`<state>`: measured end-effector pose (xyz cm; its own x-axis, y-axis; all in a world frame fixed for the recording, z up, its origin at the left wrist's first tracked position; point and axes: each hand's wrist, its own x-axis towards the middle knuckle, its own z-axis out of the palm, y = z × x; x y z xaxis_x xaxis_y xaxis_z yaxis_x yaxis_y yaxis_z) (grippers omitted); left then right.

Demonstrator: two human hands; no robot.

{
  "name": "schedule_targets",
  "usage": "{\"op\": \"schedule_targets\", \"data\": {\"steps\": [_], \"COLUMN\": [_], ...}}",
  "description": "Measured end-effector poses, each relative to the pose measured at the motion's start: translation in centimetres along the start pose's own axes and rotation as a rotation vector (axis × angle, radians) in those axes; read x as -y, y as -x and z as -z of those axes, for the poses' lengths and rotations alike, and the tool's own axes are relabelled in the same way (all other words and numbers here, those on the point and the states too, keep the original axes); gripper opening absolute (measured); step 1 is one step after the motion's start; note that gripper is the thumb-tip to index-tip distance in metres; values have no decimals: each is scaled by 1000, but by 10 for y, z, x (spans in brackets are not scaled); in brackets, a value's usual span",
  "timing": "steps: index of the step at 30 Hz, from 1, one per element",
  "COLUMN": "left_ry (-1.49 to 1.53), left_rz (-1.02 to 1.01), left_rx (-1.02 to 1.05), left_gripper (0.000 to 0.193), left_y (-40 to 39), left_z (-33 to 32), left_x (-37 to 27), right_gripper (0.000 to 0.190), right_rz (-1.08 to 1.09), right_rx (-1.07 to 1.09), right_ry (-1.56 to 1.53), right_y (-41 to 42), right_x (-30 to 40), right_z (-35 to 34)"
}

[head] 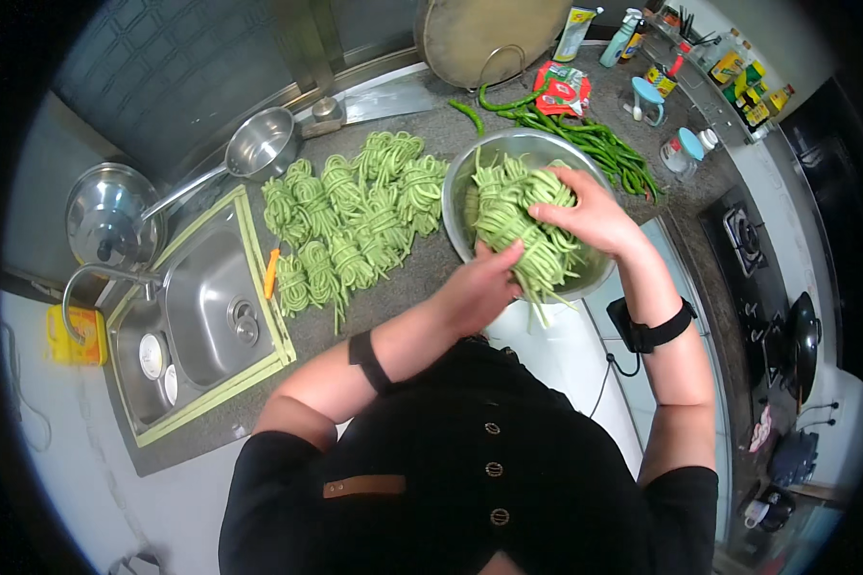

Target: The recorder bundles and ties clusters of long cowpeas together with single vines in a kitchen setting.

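Observation:
A stainless steel bowl stands on the counter before me with bundles of yardlong beans in it. Over its near side, my left hand grips a wound bean bundle from below, loose ends hanging past the rim. My right hand curls its thumb and fingers around the upper bundled beans. Whether both hands grip one bundle or two touching ones is unclear. Left of the bowl, several more bean bundles lie in rows on the countertop. An orange-handled tool lies beside them.
A double sink with a faucet is at left. Behind the bundles are a saucepan, a pot lid and a cleaver. Green chillies and a red packet lie behind the bowl. A gas stove is at right.

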<state>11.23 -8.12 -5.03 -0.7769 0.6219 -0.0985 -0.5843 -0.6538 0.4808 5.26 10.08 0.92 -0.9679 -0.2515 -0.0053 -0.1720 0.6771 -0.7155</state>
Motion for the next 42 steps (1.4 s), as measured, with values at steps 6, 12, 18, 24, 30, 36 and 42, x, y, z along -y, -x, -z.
{"op": "schedule_targets", "data": {"steps": [6,12,18,24,30,36,42], "left_ry": [33,-164,-486,-718,-1776,-2090,-1997], "left_rz": [195,296,485,555,134,-206,-259], "left_rx": [-176,-329,-354,-275,-286,-104,-40], "left_gripper": [41,38,32,40,50,37,34], "left_y": [-22,-42,-51,-56,-59,-56,-48], "left_z": [12,28,41,40,48,57,76], "left_x": [40,20,-16,-26,-41,-30,-22], "right_gripper": [57,87,92,88,84,72,72], "right_rz": [-212,-349,-376,-343,-338,-327,-303], "right_rx": [167,157,236,229,169,46,11], "right_ry": [-137,85,157,80,176,253,287], "right_y": [8,-1,-3,4,12,12,16], "right_x": [-55,-71,-73,-86,-75,-70,-60], "right_z": [-9,-25,-31,-36,-52,-68,-76]}}
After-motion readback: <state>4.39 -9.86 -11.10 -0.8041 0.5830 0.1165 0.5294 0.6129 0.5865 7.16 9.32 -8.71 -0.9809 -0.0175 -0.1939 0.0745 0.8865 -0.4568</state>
